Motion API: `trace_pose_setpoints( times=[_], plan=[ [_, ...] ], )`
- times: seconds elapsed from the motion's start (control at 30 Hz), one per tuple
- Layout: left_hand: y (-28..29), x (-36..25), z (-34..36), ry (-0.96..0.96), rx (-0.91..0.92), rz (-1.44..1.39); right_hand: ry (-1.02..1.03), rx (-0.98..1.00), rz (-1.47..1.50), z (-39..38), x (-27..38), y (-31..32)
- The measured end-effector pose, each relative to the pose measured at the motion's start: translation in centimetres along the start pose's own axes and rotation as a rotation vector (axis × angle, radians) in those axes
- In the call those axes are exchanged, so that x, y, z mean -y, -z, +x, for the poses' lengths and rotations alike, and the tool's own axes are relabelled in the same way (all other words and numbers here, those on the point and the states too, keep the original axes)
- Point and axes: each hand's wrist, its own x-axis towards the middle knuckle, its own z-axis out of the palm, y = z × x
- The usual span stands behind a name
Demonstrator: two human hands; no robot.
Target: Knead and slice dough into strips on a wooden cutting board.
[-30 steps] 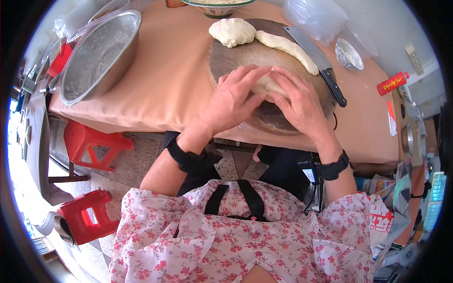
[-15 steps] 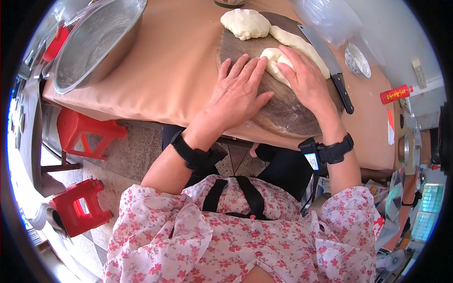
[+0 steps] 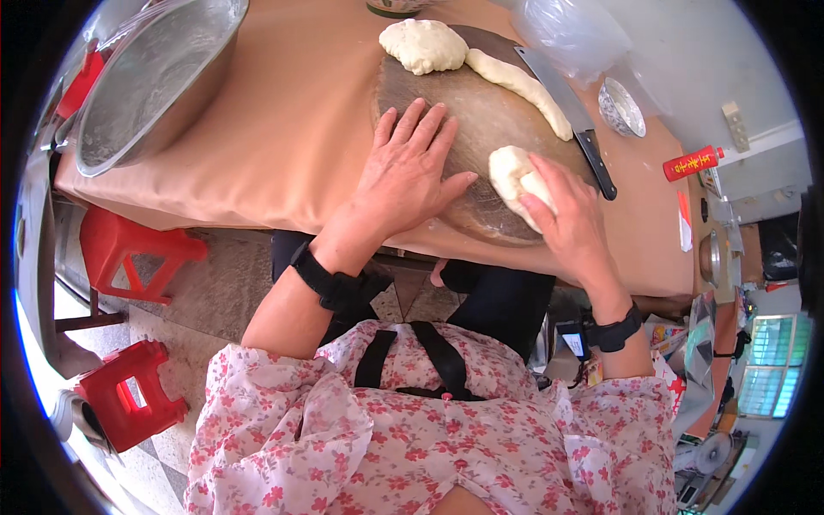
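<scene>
Head view: three soft, floury dough pieces are counted on a round wooden board (image 3: 446,112); one small lump (image 3: 512,176) is pinched by the right hand (image 3: 571,227), while the left hand (image 3: 408,176) is spread flat.

Bare board (image 3: 481,120) between hands; cleaver (image 3: 566,116) perhaps blocks right.

Left hand (image 3: 410,176) flat, fingers spread, on round wooden board (image 3: 481,112). Right hand (image 3: 566,219) cups dough piece (image 3: 512,172) at board's near right. Dough lump (image 3: 425,45) and dough roll (image 3: 519,81) far on board; cleaver (image 3: 566,107) right. Steel bowl (image 3: 154,77) far left.
</scene>
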Motion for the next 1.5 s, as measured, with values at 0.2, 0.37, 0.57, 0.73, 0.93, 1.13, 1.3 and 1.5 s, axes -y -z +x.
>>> trace_pose_setpoints(
  times=[0.2,0.37,0.57,0.73,0.93,1.13,1.3,1.5],
  plan=[
    [0.4,-0.3,0.5,0.005,0.041,-0.006,-0.230,-0.096,-0.032,2.1,-5.7,-0.4],
    [0.1,-0.2,0.3,0.032,0.022,-0.039,-0.117,-0.078,0.017,4.3,-2.5,-1.8],
    [0.1,0.4,-0.2,0.024,0.028,-0.090,0.107,-0.115,0.084,2.5,3.1,-2.4],
    [1.4,-0.2,-1.8,-0.039,0.005,-0.050,0.039,-0.074,0.079,0.8,2.0,-1.2],
    [5.7,-3.8,-6.7,-0.389,0.559,-0.768,-0.072,-0.117,0.066,1.4,-1.1,-1.6],
    [5.4,-6.0,-7.6,-0.492,1.082,-1.039,-0.126,-0.125,0.099,1.2,-0.6,-1.4],
    [5.1,-7.3,-7.9,-0.600,1.017,-1.070,-0.091,-0.162,0.088,1.2,-0.8,-2.1],
    [6.0,-6.7,-6.5,-0.636,1.261,-0.859,-0.094,-0.169,0.102,0.9,-0.9,-2.3]
  ],
)
